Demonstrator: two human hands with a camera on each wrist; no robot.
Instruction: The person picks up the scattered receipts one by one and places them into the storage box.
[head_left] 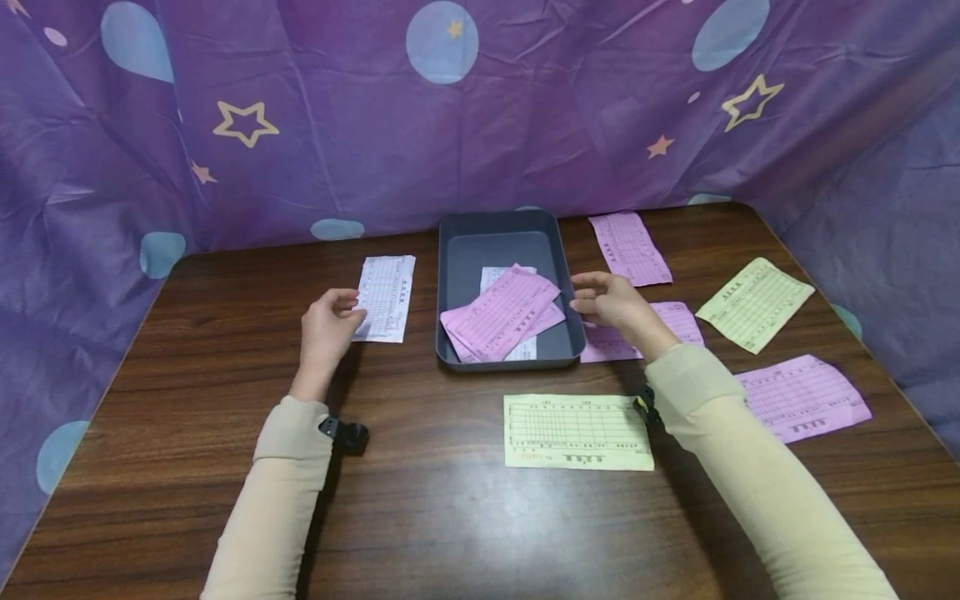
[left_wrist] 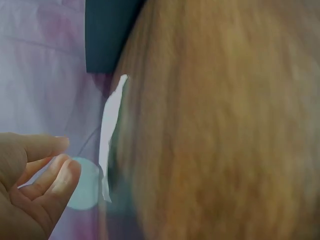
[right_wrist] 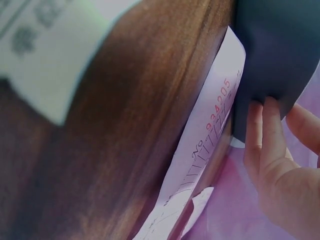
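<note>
My left hand point(head_left: 330, 327) hovers at the left edge of a white printed slip point(head_left: 387, 296), its fingers loosely bent with nothing between them. In the left wrist view a gap shows between the fingertips point(left_wrist: 62, 142) and the white slip point(left_wrist: 111, 132). My right hand point(head_left: 611, 302) touches the outer right wall of a dark grey tray point(head_left: 573, 329) with its fingertips. Inside the tray lie pink slips point(head_left: 502, 312) over a white slip point(head_left: 523, 350). Partly under the right hand is another pink slip point(head_left: 678, 321), whose red number shows in the right wrist view.
Right of the tray, a pink slip point(head_left: 632, 248) lies at the back. A yellow-green slip point(head_left: 756, 304) and a pink slip point(head_left: 806, 398) are farther right. Another yellow-green slip point(head_left: 577, 432) sits in front of the tray on the wooden table point(head_left: 420, 517). A purple curtain point(head_left: 360, 108) hangs behind.
</note>
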